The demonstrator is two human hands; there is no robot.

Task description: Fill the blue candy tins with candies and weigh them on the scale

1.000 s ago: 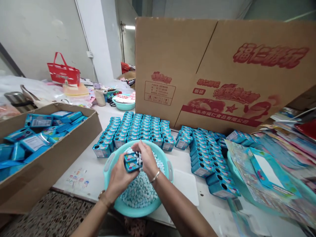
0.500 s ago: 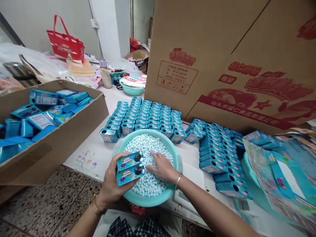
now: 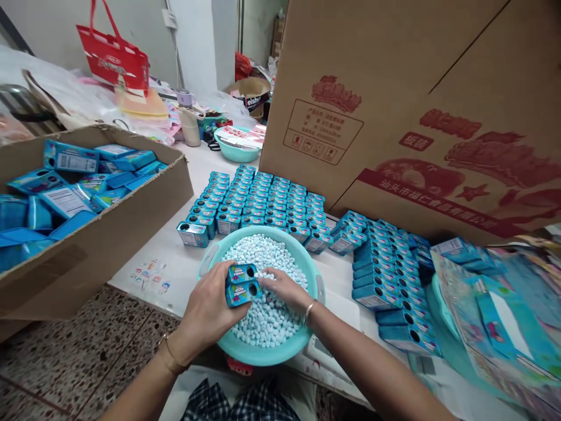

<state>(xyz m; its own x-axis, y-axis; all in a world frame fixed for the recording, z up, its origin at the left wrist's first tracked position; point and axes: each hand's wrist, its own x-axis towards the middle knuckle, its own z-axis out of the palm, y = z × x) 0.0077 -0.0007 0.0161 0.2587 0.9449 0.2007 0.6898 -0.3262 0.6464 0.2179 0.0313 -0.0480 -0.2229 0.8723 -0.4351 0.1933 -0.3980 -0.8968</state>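
Observation:
My left hand (image 3: 208,313) grips two small blue tins (image 3: 241,285), stacked one on the other with their round holes facing right. They hang over a teal basin (image 3: 210,260) full of pale blue and white candies (image 3: 267,292). My right hand (image 3: 283,290) rests on the candies beside the tins. Its fingers are pinched together at the tins' holes, and what they hold is too small to make out.
Rows of blue tins (image 3: 258,202) stand behind the basin and more (image 3: 385,275) lie at the right. A cardboard box (image 3: 131,216) of blue packs sits at the left. A big printed carton (image 3: 416,111) stands behind. Printed sheets (image 3: 504,304) lie right.
The camera tipped down and closer. My right hand dropped from the tins onto the candies, then drew back up to the tins' holes. My left hand kept hold of the two tins.

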